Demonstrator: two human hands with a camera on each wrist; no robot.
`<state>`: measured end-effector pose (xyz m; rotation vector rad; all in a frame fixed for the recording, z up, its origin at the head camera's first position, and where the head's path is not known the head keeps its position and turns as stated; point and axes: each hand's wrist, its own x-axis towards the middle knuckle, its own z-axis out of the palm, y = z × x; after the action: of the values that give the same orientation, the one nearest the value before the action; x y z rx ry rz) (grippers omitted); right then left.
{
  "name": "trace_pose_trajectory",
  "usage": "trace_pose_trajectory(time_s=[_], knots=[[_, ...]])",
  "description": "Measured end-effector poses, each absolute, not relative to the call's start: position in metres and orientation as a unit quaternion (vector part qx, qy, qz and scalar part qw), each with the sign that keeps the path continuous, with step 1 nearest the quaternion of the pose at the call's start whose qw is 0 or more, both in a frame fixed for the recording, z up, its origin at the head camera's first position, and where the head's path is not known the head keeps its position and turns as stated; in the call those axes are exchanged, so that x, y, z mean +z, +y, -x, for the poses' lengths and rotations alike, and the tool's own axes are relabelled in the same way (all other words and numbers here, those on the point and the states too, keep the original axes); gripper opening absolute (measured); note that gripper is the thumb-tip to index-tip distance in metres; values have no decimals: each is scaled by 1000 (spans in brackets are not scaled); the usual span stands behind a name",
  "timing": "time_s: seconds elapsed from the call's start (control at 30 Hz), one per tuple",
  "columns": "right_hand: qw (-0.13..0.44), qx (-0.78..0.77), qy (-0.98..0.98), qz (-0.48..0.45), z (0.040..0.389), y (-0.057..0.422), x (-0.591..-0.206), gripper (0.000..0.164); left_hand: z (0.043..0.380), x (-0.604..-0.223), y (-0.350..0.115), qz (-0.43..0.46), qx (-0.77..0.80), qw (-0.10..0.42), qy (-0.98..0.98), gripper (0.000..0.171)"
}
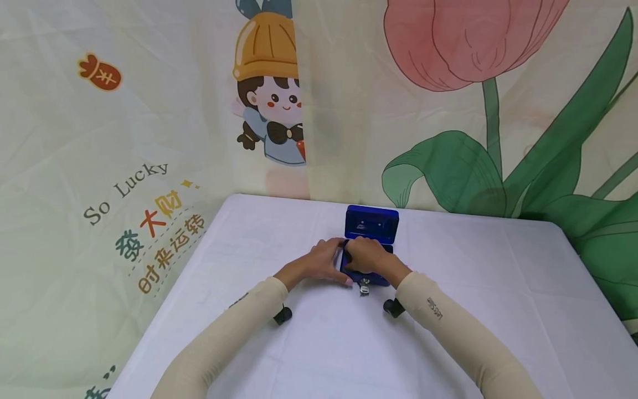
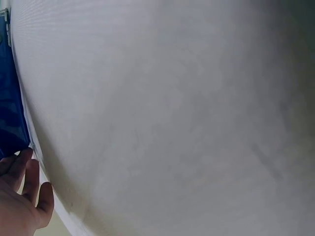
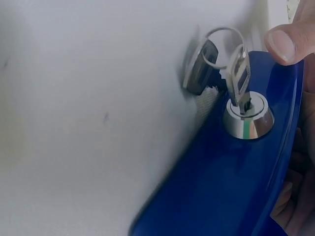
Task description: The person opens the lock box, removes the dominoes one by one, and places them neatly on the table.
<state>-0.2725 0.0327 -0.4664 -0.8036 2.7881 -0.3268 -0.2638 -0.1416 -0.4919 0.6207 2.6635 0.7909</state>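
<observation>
A small blue metal box (image 1: 377,279) stands on the white table (image 1: 498,288) with its lid (image 1: 372,223) raised upright at the back. My right hand (image 1: 366,256) curls over the box's front; the thumb (image 3: 288,42) presses on the front rim and the fingers reach inside. A silver key (image 3: 239,78) sits in the round lock (image 3: 248,118), and a ring with a dark-headed second key (image 3: 199,69) lies on the cloth. My left hand (image 1: 326,260) rests against the box's left side, its relaxed fingers (image 2: 29,182) touching the blue edge (image 2: 10,108).
A printed cloth backdrop (image 1: 149,138) hangs close behind the table. Black wrist cameras (image 1: 282,316) sit under both forearms. Bare white tablecloth (image 2: 172,113) lies to the left, right and front of the box.
</observation>
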Motion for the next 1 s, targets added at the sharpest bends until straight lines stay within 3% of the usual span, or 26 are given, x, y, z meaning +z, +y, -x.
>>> trace_pose_trajectory(time_s=[0.5, 1.0], knots=[[113, -108, 951, 267, 272, 35, -464, 37, 264, -493, -141, -217, 268, 141, 928, 117], [98, -115, 958, 245, 237, 49, -455, 35, 245, -497, -154, -233, 256, 150, 926, 116]])
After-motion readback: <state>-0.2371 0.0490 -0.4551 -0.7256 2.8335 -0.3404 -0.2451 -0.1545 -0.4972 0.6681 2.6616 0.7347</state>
